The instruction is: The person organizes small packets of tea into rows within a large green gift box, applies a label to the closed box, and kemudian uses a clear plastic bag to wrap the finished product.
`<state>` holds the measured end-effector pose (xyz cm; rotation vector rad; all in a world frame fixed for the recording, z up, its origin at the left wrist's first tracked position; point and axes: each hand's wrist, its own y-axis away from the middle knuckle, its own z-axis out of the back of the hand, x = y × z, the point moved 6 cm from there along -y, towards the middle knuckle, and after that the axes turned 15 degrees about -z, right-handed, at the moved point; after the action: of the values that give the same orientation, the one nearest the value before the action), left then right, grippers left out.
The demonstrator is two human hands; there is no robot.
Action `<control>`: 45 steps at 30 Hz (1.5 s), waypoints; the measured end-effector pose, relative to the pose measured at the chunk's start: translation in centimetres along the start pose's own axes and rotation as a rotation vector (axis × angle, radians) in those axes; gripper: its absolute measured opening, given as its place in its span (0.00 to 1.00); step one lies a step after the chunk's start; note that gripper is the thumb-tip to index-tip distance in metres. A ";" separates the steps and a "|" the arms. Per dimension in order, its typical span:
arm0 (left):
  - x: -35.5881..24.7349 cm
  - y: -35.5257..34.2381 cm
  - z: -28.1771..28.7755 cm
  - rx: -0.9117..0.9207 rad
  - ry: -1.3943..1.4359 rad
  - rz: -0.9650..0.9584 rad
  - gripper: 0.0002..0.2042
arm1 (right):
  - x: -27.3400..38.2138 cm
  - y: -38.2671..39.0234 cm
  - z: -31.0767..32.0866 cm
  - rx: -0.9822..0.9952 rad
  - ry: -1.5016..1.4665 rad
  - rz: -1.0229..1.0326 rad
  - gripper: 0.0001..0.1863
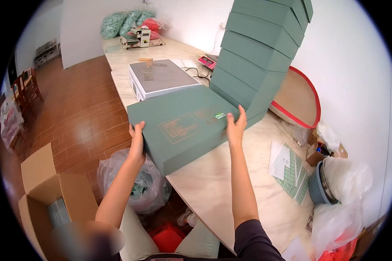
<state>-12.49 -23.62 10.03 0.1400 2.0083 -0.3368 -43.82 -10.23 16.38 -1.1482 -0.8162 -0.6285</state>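
Observation:
A flat green box [183, 117] with gold print and a small green-and-white sticker [220, 115] lies tilted between my hands, its near left corner past the table's edge. My left hand [137, 138] grips its left side, thumb on top, the other fingers partly hidden along the side. On the opposite side my right hand [236, 126] holds the right edge with thumb and forefinger up; its remaining fingers are hard to see. Right behind the box rises a tall stack of similar green boxes [252, 65].
A grey-topped white box [163, 78] with a tape tool sits beyond. Farther back is a small machine [137, 38]. Sticker sheets [292, 174] and a blue basket [318, 187] lie right. An open carton [76, 195] and a plastic bag [135, 191] stand on the floor, left.

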 end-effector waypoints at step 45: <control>1.7 -9.7 2.3 -0.014 -0.239 -0.068 0.47 | -6.7 -4.7 -0.5 0.136 -0.240 -0.471 0.28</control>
<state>-13.64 -33.69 9.29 0.0211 1.7808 -0.3649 -51.27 -11.96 13.26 -0.9201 -1.3356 -0.8155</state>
